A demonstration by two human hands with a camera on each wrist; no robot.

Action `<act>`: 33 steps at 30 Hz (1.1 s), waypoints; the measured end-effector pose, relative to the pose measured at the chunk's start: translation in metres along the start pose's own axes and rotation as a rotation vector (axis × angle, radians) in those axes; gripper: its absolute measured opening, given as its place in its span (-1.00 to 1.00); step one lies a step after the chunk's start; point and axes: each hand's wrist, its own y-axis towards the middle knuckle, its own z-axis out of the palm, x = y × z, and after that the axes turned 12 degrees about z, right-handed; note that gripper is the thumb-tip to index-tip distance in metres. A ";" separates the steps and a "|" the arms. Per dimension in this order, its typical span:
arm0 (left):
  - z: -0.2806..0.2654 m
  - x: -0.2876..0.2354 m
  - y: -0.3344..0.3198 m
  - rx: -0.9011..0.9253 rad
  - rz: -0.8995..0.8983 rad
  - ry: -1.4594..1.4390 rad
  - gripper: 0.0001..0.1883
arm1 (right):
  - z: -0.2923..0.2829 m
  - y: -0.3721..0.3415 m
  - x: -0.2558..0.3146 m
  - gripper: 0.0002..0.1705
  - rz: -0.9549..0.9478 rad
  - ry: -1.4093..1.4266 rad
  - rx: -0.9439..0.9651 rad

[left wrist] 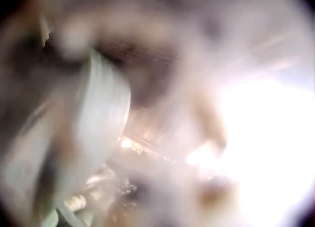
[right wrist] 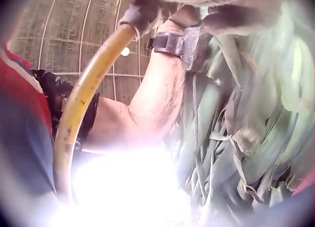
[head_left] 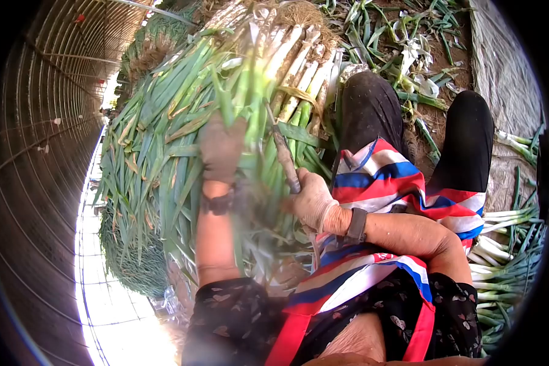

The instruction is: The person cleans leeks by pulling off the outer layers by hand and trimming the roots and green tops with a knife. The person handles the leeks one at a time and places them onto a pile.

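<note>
R hand (head_left: 314,201) grips a stick-like tool (head_left: 285,157); L hand (head_left: 224,149), blurred, is amid leaves (head_left: 158,131) – can't tell if it's holding any. Onion stalks (head_left: 294,61) lie just beyond both – best keep tool tip clear of L hand, imo.

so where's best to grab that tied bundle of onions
Best gripped around the pale stalks just rootward of the tie, probably from above: the tied bundle is drawn together there and its upper side is exposed, while nearby leaves spread loosely.
</note>
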 end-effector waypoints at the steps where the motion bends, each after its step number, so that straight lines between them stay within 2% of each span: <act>1: -0.013 0.014 0.000 0.017 0.196 0.181 -0.75 | 0.000 0.001 0.000 -0.61 0.021 0.047 0.005; 2: -0.025 0.029 0.001 -0.002 0.388 0.374 -0.72 | 0.001 0.003 -0.001 -0.61 0.019 0.050 0.002; 4: -0.061 0.000 0.007 -0.036 0.357 0.308 -0.71 | 0.001 0.008 -0.005 -0.60 0.017 0.053 -0.006; 7: -0.100 -0.046 0.021 -0.224 0.178 -0.096 -0.71 | -0.003 0.004 0.000 -0.60 -0.015 -0.046 0.000; 10: -0.117 -0.074 0.018 -0.360 0.241 -0.211 -0.72 | 0.001 0.010 -0.005 -0.60 -0.122 -0.068 -0.002; 13: -0.131 -0.077 0.026 -0.592 0.562 -0.228 -0.79 | 0.002 0.013 -0.007 -0.62 -0.100 -0.022 0.020; 14: -0.138 -0.085 0.031 -0.731 0.563 -0.185 -0.81 | 0.001 0.014 -0.007 -0.62 -0.116 -0.015 0.030; 15: -0.161 -0.077 0.038 -0.700 0.807 -0.067 -0.84 | 0.000 0.014 -0.008 -0.62 -0.130 -0.008 0.041; 16: -0.179 -0.075 0.046 -0.730 0.950 0.016 -0.84 | 0.000 0.015 -0.008 -0.63 -0.145 -0.001 0.052; 17: -0.188 -0.076 0.053 -0.757 1.042 0.097 -0.83 | 0.003 0.018 -0.011 -0.63 -0.117 -0.023 0.032; 18: -0.192 -0.075 0.063 -0.750 1.055 0.170 -0.82 | 0.008 0.024 -0.016 -0.63 -0.089 -0.045 0.014; 20: -0.179 -0.064 0.091 -0.617 1.003 0.313 -0.79 | 0.008 0.028 -0.015 -0.63 -0.056 -0.088 -0.010; 21: -0.162 -0.052 0.105 -0.486 0.950 0.372 -0.76 | 0.004 0.026 -0.009 -0.63 -0.049 -0.106 -0.015; 24: -0.080 0.004 0.133 -0.038 0.778 0.510 -0.69 | -0.003 0.026 -0.006 -0.63 -0.048 -0.070 -0.025; 26: -0.023 0.041 0.120 0.190 0.664 0.516 -0.64 | -0.011 0.025 -0.002 -0.62 -0.035 0.033 -0.010; 29: 0.032 0.056 0.075 0.310 0.534 0.516 -0.56 | -0.020 0.027 0.002 -0.62 -0.055 -0.026 0.101; 33: 0.044 0.034 0.032 0.246 0.288 0.491 -0.48 | -0.017 0.028 -0.005 -0.64 -0.114 -0.211 0.083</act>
